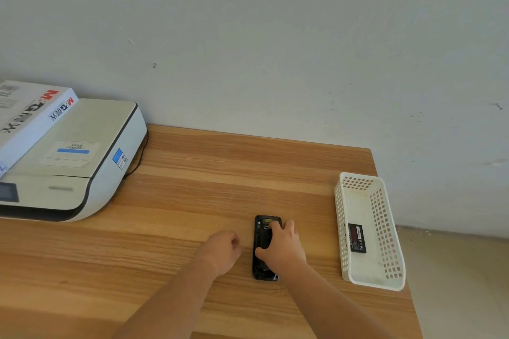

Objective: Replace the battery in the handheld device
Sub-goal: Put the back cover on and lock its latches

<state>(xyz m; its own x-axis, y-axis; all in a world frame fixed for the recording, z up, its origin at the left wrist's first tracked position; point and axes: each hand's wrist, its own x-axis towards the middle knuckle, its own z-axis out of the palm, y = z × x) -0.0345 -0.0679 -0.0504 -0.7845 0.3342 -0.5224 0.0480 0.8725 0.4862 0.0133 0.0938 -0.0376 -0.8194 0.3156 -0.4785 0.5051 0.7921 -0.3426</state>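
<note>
A black handheld device [261, 239] lies flat on the wooden table [192, 187], long side pointing away from me, its back facing up. My right hand [282, 248] lies over it, thumb on the left edge and fingers near the top, so the middle of the device is hidden. My left hand [221, 250] rests on the table just left of the device with fingers curled and nothing visible in it. A black battery [357, 238] with a red label lies inside a white perforated basket [385, 231] to the right.
A white printer [82, 162] stands at the back left with a cardboard box [27, 115] on top and a black cable [139, 157] behind it. The table's right edge runs just beyond the basket. A grey wall stands behind the table.
</note>
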